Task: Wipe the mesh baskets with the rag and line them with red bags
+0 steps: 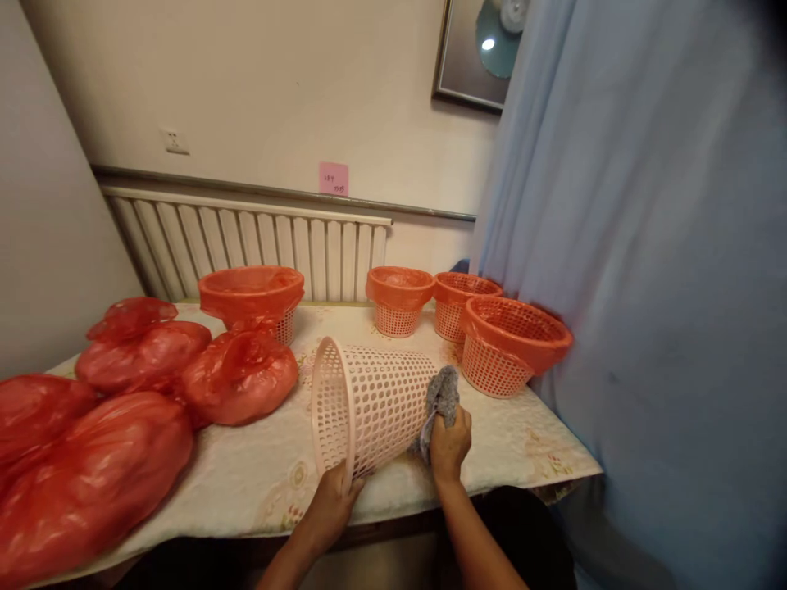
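Note:
A pale pink perforated plastic wastebasket (390,401) lies tipped on its side, its open mouth toward the left and its base toward the right. My left hand (335,500) grips the rim at its lower edge, the thumb on the outside. In my right hand (451,442) is a bunched grey cloth (443,393), pressed against the base end of the basket. Part of the cloth hangs below the fingers. The fingertips of my left hand are partly hidden by the rim.
Several wastebaskets lined with red bags, including one at the back left (251,287) and one at the right (513,336), stand on the table (246,475). Tied red plastic bags (123,459) crowd the left side. Behind are a radiator (276,246) and a blue curtain (645,246).

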Tool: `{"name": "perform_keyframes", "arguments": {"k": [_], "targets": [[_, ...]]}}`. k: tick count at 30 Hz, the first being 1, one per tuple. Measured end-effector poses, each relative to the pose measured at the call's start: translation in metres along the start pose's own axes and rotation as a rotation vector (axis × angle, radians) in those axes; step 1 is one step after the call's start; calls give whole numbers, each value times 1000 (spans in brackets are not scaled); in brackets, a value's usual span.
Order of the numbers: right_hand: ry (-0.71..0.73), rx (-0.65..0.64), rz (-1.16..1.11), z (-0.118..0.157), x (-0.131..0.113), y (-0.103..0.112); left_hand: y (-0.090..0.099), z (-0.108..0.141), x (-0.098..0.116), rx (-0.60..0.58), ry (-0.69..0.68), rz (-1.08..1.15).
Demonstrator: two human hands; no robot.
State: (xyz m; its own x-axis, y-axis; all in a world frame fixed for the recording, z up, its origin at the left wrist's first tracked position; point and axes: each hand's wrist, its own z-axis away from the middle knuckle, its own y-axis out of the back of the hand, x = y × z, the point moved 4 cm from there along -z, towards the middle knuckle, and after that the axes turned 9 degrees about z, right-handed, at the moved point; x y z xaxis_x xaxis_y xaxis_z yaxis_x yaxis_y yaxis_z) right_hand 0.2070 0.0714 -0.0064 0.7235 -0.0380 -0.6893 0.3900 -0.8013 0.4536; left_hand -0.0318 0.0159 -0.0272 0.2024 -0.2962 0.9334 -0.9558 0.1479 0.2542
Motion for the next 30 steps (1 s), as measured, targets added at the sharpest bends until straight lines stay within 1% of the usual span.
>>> {"name": "perform_keyframes", "arguments": {"k": [2, 3, 5, 7, 8, 10, 12, 14, 16, 18, 20, 22, 24, 28, 30], "targets": [[37, -14, -65, 30, -11, 0, 0, -1, 2, -8, 0, 3], [82, -30, -91, 43, -20, 1, -1, -1, 4, -15, -10, 11], [214, -62, -154, 66, -45, 5, -3, -1, 9, -30, -46, 39], [360, -90, -226, 78, -75, 14, -4, -1, 14, -26, -68, 68], [422, -100, -252, 79, -90, 19, -4, 0, 16, -16, -70, 74], [507, -119, -264, 70, -118, 28, -3, 1, 18, 9, -48, 71], [563, -172, -219, 53, -140, 32, -2, 3, 17, 17, -14, 60], [583, -215, -160, 31, -154, 31, -2, 5, 16, -9, 2, 62], [575, -236, -104, 11, -160, 27, -2, 7, 13, -34, -4, 71], [555, -254, -61, -2, -159, 23, -3, 9, 9, -38, -4, 73], [546, -275, -36, -8, -156, 19, -3, 10, 6, -36, 13, 77], [548, -288, -26, -6, -152, 18, -4, 9, 9, -46, 26, 89], [552, -289, -24, -2, -149, 19, -5, 4, 19, -27, 40, 116], [554, -288, -31, 4, -146, 20, -2, -14, 47, 96, 62, 234], [555, -294, -31, 3, -144, 19, 0, -22, 57, 134, 58, 271]]}}
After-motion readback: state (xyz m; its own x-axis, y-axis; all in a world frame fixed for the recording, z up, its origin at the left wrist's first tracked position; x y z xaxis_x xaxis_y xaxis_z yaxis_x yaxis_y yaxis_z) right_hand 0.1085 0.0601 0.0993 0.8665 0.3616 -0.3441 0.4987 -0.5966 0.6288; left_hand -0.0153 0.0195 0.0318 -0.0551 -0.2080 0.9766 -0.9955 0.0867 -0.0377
